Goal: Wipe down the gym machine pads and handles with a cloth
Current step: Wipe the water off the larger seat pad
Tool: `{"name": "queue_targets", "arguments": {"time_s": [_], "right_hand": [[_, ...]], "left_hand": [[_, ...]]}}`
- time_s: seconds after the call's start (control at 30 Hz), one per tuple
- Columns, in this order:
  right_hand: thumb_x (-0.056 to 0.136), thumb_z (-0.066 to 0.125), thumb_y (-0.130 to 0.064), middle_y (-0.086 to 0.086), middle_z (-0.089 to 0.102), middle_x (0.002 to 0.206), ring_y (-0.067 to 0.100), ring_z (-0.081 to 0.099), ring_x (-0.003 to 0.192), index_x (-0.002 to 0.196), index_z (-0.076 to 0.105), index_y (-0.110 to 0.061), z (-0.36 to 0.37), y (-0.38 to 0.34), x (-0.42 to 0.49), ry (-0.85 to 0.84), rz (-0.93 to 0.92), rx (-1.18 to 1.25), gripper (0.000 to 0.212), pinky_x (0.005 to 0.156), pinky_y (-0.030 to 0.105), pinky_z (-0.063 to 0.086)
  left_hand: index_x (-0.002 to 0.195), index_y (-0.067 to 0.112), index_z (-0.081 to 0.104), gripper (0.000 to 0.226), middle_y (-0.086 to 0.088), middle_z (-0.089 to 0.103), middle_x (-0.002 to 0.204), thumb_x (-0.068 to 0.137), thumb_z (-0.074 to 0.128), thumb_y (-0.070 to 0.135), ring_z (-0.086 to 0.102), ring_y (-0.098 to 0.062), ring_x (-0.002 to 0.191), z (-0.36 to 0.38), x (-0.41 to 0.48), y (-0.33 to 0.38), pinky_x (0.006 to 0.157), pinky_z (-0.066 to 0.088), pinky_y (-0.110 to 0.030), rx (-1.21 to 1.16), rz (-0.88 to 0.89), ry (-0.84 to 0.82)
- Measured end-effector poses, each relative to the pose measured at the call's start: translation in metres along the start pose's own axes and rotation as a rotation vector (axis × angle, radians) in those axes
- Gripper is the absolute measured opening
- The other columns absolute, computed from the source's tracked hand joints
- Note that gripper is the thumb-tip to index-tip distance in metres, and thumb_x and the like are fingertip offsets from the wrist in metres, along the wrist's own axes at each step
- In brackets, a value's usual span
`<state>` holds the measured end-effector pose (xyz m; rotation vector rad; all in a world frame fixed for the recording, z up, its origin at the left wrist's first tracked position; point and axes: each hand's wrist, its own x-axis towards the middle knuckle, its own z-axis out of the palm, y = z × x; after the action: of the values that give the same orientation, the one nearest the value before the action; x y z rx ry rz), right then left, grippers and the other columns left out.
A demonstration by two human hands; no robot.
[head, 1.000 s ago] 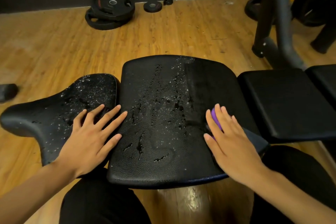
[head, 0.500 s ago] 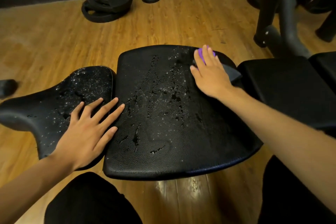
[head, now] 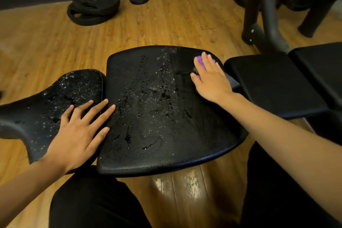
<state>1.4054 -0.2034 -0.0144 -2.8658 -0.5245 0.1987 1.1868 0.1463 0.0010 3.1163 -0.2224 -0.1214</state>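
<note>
A wide black pad (head: 157, 116) lies in front of me, wet with droplets and streaks across its left and middle; its right strip looks wiped. My right hand (head: 211, 79) presses flat, fingers straight, on a purple cloth (head: 200, 62) at the pad's far right corner; most of the cloth is hidden under the hand. My left hand (head: 79, 131) rests flat with spread fingers across the gap between this pad and the narrower wet seat pad (head: 46, 103) on the left.
Two dry black pads (head: 273, 87) continue to the right. A dark machine frame post (head: 262, 15) stands behind them. Weight plates (head: 94, 3) lie on the wooden floor by the back wall. My knees in black trousers are below the pads.
My right hand slid the cloth from the pad's near right edge up to its far right corner and has stayed about there. The left hand has not moved.
</note>
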Motion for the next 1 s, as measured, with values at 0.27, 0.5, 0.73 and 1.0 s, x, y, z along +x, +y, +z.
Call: {"name": "queue_targets", "arguments": {"time_s": [0.27,0.5,0.73,1.0], "right_hand": [[0.104,0.02,-0.05,0.006,0.007,0.171,0.022,0.002,0.159,0.162,0.018,-0.011,0.031,-0.042,-0.167,0.063,-0.138,0.05,0.07,0.129,0.042,0.01],[0.105,0.012,-0.053,0.008,-0.003,0.172,0.021,-0.005,0.159,0.165,0.007,-0.014,0.008,-0.008,-0.076,0.001,-0.08,0.013,0.071,0.129,0.038,0.002],[0.097,0.002,-0.055,0.011,-0.002,0.171,0.024,-0.009,0.158,0.163,0.011,-0.007,0.025,-0.047,-0.116,0.067,0.017,0.048,0.082,0.126,0.036,-0.008],[0.108,0.021,-0.053,0.0,-0.012,0.172,0.013,-0.015,0.157,0.165,0.0,-0.021,0.013,-0.027,-0.119,0.011,-0.105,0.033,0.068,0.127,0.03,-0.008]], "left_hand": [[0.165,0.037,0.022,0.06,0.005,0.031,0.169,0.107,0.02,0.054,0.032,-0.037,0.15,0.0,-0.001,0.0,0.119,0.018,-0.066,-0.018,-0.007,-0.001],[0.165,0.039,0.018,0.059,0.008,0.027,0.17,0.108,0.017,0.055,0.031,-0.035,0.151,-0.001,-0.003,0.0,0.12,0.017,-0.065,-0.008,-0.023,-0.02],[0.165,0.041,0.015,0.059,0.008,0.027,0.17,0.108,0.016,0.055,0.029,-0.034,0.152,0.001,-0.002,0.0,0.121,0.015,-0.066,-0.018,-0.027,-0.016],[0.165,0.042,0.014,0.059,0.009,0.026,0.17,0.108,0.016,0.055,0.028,-0.033,0.153,-0.001,-0.004,0.0,0.122,0.014,-0.066,-0.021,-0.016,-0.028]]}}
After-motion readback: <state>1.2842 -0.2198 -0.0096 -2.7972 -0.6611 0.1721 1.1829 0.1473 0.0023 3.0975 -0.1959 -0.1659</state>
